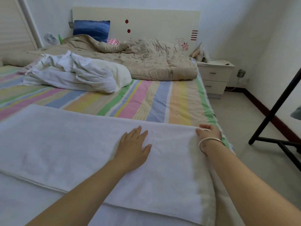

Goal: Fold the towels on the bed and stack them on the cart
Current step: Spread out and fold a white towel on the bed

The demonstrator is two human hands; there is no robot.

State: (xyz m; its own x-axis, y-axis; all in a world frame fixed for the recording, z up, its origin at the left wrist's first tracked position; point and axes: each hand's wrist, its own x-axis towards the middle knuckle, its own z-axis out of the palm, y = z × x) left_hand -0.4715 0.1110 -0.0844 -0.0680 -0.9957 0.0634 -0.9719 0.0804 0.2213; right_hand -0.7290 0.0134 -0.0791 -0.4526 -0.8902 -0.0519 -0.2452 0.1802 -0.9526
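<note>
- Left hand [133, 147] lies flat, fingers spread, pressing the white towel [81, 152] laid across the near end of the striped bed [146, 101].
- Right hand [210, 132], at three o'clock of the left, pinches that towel's far corner.
- Crumpled towel heap [78, 74] sits at ten o'clock.

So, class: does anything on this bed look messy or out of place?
The towel heap lies crumpled mid-bed, unfolded, and the beige quilt is bunched near the headboard. The flat towel under the left hand looks smooth; the right hand grips its far corner.
</note>
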